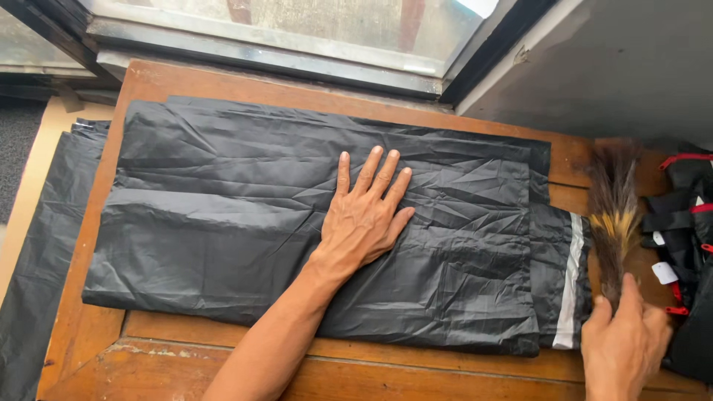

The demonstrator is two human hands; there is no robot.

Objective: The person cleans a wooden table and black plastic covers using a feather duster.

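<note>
A large folded black plastic sheet (223, 200) lies flat across a wooden table (186, 356). My left hand (365, 215) presses palm-down on the middle of the sheet, fingers spread. At the table's right end my right hand (624, 341) grips the base of a brown and yellow feather duster (613, 212), whose feathers point away from me and look blurred. Under the sheet's right edge a darker folded piece with a white stripe (570, 282) sticks out.
A window with a metal frame (297, 52) runs along the table's far edge. More black plastic (37, 260) hangs off the table's left side. Black bags with red straps (687, 223) sit at the far right.
</note>
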